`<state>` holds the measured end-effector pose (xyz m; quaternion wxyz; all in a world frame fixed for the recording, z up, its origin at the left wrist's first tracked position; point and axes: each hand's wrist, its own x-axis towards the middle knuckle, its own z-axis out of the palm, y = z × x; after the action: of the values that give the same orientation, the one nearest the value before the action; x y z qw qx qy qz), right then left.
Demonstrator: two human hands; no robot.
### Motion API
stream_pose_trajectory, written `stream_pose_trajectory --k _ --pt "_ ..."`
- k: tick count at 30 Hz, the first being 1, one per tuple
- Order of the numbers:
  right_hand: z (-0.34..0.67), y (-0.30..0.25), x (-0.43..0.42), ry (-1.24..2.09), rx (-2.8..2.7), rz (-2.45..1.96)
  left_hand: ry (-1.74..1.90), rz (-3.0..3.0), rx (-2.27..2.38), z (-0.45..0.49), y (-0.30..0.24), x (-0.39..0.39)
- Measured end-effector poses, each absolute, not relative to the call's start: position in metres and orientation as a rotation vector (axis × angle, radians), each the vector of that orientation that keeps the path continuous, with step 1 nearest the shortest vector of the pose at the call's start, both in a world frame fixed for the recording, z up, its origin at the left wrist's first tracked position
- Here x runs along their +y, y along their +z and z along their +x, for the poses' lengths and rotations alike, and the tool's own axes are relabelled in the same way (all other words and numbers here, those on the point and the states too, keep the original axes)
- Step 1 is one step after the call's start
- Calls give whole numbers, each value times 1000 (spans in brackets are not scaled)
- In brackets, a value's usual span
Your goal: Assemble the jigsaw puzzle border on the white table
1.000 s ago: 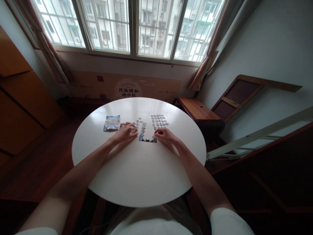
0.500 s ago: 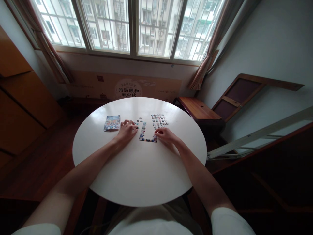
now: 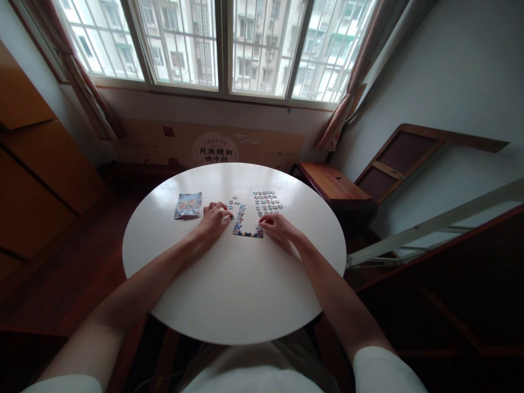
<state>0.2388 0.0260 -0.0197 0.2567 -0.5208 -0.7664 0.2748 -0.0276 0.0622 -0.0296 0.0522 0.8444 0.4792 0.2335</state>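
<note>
The left hand (image 3: 213, 221) rests on the round white table (image 3: 233, 284), fingers curled, tips touching the colourful L-shaped strip of joined jigsaw pieces (image 3: 244, 231) just to its right. The right hand (image 3: 277, 226), fingertips bunched, touches the strip's other end; whether either pinches a piece I cannot tell

Daylight floods in through the window (image 3: 221, 49), blown out to near white, and lays a pale glare on the far edge of the tabletop (image 3: 229, 177). The floor (image 3: 61, 273) and lower corners sink into deep shadow. Wide-angle distortion bends the walls (image 3: 450, 82) at the frame's edges, and the jigsaw pieces (image 3: 266, 202) are too small to resolve.
</note>
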Motion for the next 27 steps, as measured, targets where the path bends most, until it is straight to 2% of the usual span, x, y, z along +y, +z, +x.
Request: stream_pose_trajectory --k 27 --pt "242 -25 29 756 -2086 -1400 694 2481 1438 -26 -39 70"
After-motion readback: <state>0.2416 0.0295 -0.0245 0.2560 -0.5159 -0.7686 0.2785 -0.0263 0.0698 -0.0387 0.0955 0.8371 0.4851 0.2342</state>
